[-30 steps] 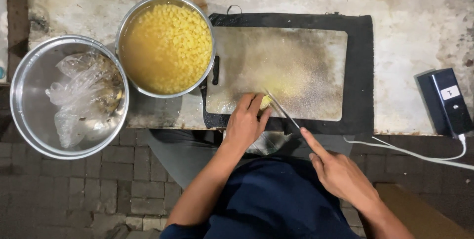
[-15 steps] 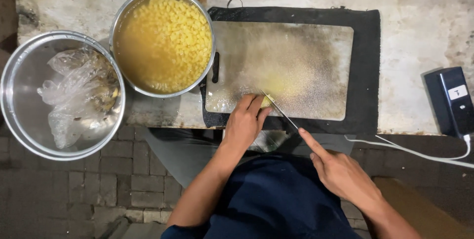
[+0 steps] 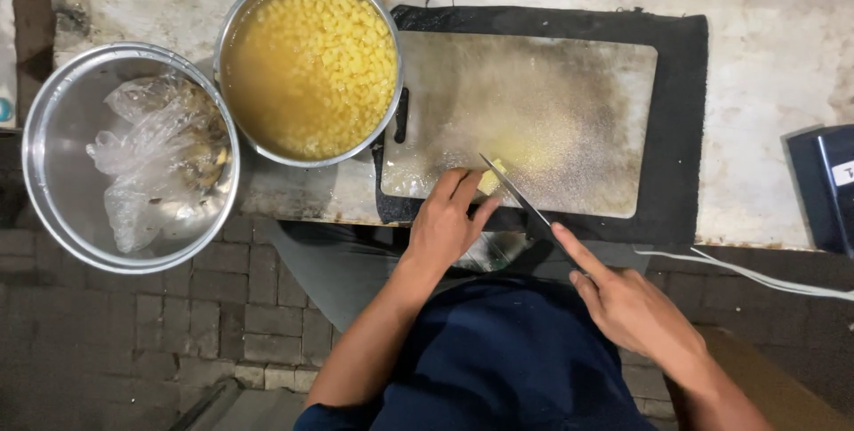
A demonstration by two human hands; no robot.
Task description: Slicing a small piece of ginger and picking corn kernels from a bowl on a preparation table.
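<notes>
Pinning a small yellow piece (image 3: 490, 179), mostly hidden under its fingertips, the left hand (image 3: 445, 222) curls closed on the worn, pale cutting board (image 3: 569, 84). Just right of it, the right hand (image 3: 636, 306) grips a knife (image 3: 516, 195), handle concealed, blade touching the piece.

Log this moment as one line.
left hand: holds yellow piece on cutting board | right hand: knife on piece

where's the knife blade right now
In the head view the knife blade lies slanted over the near edge of the cutting board, against the yellow piece under the left hand, with the right hand holding it.
</notes>
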